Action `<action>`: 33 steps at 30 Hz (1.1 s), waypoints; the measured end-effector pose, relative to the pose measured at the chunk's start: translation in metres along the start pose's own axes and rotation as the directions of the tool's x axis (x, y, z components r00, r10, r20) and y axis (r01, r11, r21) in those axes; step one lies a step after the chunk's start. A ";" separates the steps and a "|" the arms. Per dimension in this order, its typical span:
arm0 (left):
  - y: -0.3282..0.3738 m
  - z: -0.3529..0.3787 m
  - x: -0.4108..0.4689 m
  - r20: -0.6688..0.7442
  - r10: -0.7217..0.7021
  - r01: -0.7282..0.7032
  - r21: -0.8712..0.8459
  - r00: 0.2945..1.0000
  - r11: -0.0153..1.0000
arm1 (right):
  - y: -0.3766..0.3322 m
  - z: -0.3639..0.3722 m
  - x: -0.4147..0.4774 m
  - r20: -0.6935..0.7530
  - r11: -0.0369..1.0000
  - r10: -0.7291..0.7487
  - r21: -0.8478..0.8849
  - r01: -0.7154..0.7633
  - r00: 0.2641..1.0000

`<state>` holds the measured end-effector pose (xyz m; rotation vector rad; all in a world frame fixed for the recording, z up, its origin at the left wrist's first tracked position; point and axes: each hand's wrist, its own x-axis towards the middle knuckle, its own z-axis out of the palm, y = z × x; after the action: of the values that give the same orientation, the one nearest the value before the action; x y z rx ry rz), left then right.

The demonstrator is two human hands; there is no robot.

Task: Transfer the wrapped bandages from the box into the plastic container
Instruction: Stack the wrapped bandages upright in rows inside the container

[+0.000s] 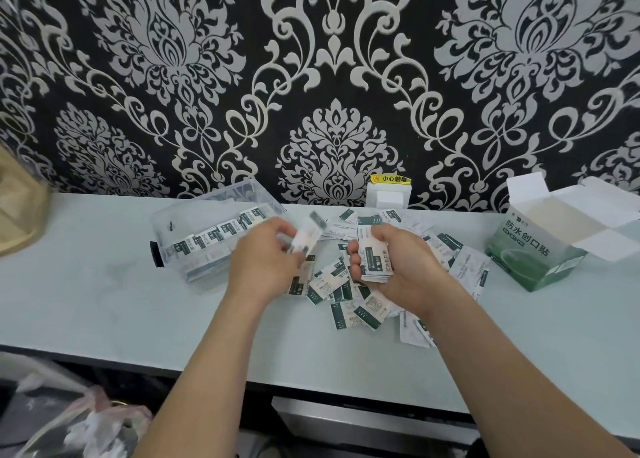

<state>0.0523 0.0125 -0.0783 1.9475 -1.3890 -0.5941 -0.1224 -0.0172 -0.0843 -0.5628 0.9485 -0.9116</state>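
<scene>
Wrapped bandages (349, 305) lie heaped on the table (104, 301), partly hidden under my hands. My left hand (263, 260) pinches one, motion-blurred; my right hand (408, 267) grasps a stack (375, 260). The plastic container (194, 215), left, holds a row; the box (533, 253) stands open, right.

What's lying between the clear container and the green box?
Head view: a scattered pile of wrapped bandages, with the left hand and right hand over it.

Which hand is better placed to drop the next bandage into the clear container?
Left. The left hand pinches a wrapped bandage right beside the plastic container, while the right hand holds a stack of bandages farther from it.
</scene>
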 end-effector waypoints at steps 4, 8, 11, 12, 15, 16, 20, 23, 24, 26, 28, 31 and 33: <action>0.030 0.008 -0.019 0.053 0.038 -0.017 -0.351 0.998 0.936 | 0.003 0.009 -0.002 0.117 0.994 -0.092 -0.045 0.098 0.989; 0.043 0.037 -0.033 -0.047 0.209 -0.211 -0.044 0.977 0.976 | 0.013 0.016 0.001 0.101 0.938 -0.259 -0.209 0.275 0.961; 0.045 0.039 -0.033 -0.003 0.269 -0.267 -0.149 0.963 0.952 | 0.004 0.011 0.004 -0.045 0.970 -0.239 -0.056 0.237 0.970; 0.044 0.037 -0.034 0.012 0.302 -0.296 -0.177 0.953 0.939 | 0.000 0.008 0.003 -0.030 0.981 -0.189 0.039 0.190 0.982; 0.044 0.033 -0.039 0.109 0.397 -0.368 -0.217 0.911 0.904 | -0.007 0.002 -0.002 0.242 0.968 -0.080 0.251 0.017 0.967; 0.045 0.032 -0.041 0.146 0.414 -0.373 -0.245 0.898 0.895 | -0.006 0.000 -0.003 0.350 0.962 -0.075 0.271 -0.025 0.934; 0.046 0.025 -0.041 0.213 0.435 -0.361 -0.312 0.875 0.879 | -0.001 0.002 -0.006 0.589 0.950 -0.099 0.297 -0.100 0.802; 0.046 0.022 -0.039 0.206 0.471 -0.403 -0.298 0.858 0.865 | 0.001 0.003 -0.007 0.585 0.939 -0.110 0.327 -0.109 0.804; 0.046 0.022 -0.039 0.194 0.487 -0.434 -0.260 0.851 0.863 | 0.001 0.003 -0.007 0.574 0.936 -0.104 0.332 -0.115 0.812; 0.044 0.022 -0.038 0.170 0.516 -0.486 -0.191 0.840 0.853 | 0.000 0.004 -0.010 0.549 0.937 -0.086 0.328 -0.119 0.831; 0.043 0.022 -0.036 0.163 0.542 -0.523 -0.149 0.824 0.839 | -0.001 0.007 -0.013 0.534 0.952 -0.072 0.289 -0.101 0.842; 0.043 0.022 -0.037 0.208 0.554 -0.538 -0.135 0.806 0.832 | 0.000 0.010 -0.015 0.490 0.978 -0.070 0.204 -0.036 0.869; 0.043 0.021 -0.036 0.212 0.572 -0.562 -0.109 0.793 0.820 | 0.000 0.011 -0.013 0.454 0.986 -0.053 0.162 -0.024 0.889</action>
<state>-0.0018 0.0317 -0.0619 1.3379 -1.9860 -0.5600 -0.1166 -0.0054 -0.0736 -0.6098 0.4366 -0.8112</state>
